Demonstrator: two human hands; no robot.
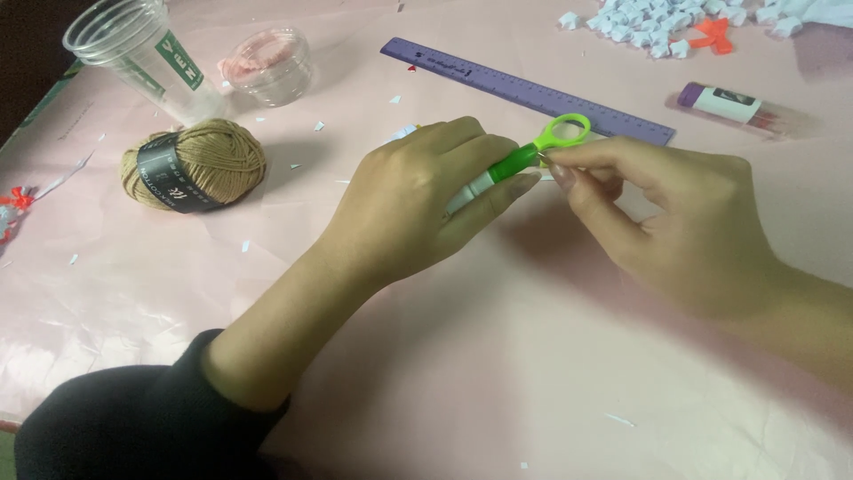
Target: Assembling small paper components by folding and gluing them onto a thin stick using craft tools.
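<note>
Green-handled scissors (520, 160) lay clamped in the left hand (418, 200) above the pink worktop (533, 373), long axis running up-right, loop handle farthest out. Right hand (675, 218) sat nearer that loop, fingertips (562, 171) pinched together at the handle neck.

Plenty of open counter (551, 373) in front, near the body, just paper scraps there. Going left you'd hit the yarn ball (193, 165), with the plastic cup (142, 55) and small clear tub (269, 65) behind it. Straight back, the purple ruler (526, 90) lies across; the glue stick (733, 108) and paper star pile (662, 22) block far right.
</note>
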